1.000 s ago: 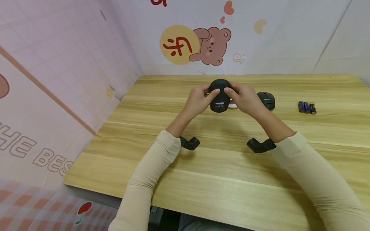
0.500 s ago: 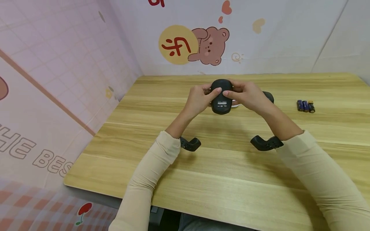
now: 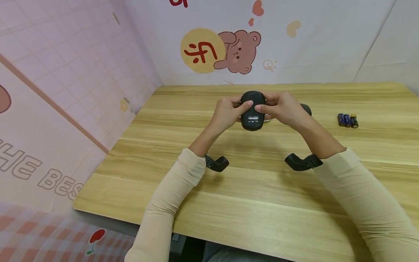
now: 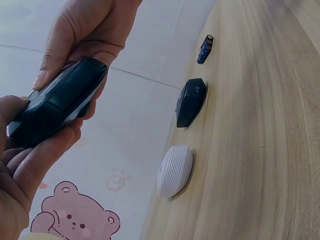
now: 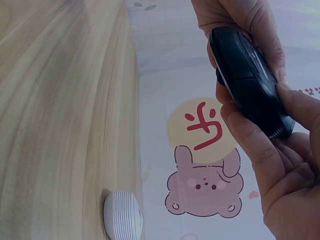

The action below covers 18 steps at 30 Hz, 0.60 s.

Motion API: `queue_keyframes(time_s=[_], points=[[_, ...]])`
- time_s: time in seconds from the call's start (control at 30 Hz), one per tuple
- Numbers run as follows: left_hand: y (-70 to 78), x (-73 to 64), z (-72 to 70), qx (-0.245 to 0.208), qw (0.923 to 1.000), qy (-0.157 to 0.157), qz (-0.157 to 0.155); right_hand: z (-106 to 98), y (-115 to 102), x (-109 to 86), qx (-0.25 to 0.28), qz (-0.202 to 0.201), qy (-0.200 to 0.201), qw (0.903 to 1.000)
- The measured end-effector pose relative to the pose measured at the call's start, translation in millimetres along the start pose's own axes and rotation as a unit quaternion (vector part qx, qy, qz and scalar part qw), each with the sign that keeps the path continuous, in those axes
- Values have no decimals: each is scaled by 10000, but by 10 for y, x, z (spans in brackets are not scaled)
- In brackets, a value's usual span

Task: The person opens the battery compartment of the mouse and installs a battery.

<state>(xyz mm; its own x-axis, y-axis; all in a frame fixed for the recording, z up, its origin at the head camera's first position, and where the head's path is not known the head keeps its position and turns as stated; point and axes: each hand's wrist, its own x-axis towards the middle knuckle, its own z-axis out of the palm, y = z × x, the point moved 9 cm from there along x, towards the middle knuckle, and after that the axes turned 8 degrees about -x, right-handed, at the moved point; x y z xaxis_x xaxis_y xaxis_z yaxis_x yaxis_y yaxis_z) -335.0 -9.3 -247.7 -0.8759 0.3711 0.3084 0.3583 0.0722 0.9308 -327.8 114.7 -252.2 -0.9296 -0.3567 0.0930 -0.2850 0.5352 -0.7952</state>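
A black computer mouse [image 3: 252, 123] is held up above the table, its underside with a small printed label turned toward the head view. My left hand [image 3: 225, 112] grips one side, thumb on the underside and fingers curled behind. From the other side my right hand [image 3: 284, 109] grips it the same way, its thumb close to the left thumb. In the left wrist view a white mouse [image 4: 175, 171] and a second black mouse [image 4: 191, 102] stand on the table beyond the hands. The right hand hides most of both in the head view.
Several small batteries [image 3: 347, 120] lie side by side at the right of the wooden table [image 3: 255, 203]. A wall covering with a printed bear [image 3: 240, 51] rises behind the table's back edge. Black camera mounts [image 3: 217, 163] sit on both wrists.
The held mouse has shifted slightly right and tilted so its label shows more fully. My right hand and forearm moved a little right, covering more of the black mouse behind.
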Motion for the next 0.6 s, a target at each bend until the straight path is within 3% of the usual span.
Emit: queue_keyframes(time_s=[0.33,0.6], points=[[-54,19,-35,50,9998,36,-205,11,15,42,-67,177,21,9998],[-66,30,-19,-1,9998,38,-178,-8,7,38,-85,186,4,9998]])
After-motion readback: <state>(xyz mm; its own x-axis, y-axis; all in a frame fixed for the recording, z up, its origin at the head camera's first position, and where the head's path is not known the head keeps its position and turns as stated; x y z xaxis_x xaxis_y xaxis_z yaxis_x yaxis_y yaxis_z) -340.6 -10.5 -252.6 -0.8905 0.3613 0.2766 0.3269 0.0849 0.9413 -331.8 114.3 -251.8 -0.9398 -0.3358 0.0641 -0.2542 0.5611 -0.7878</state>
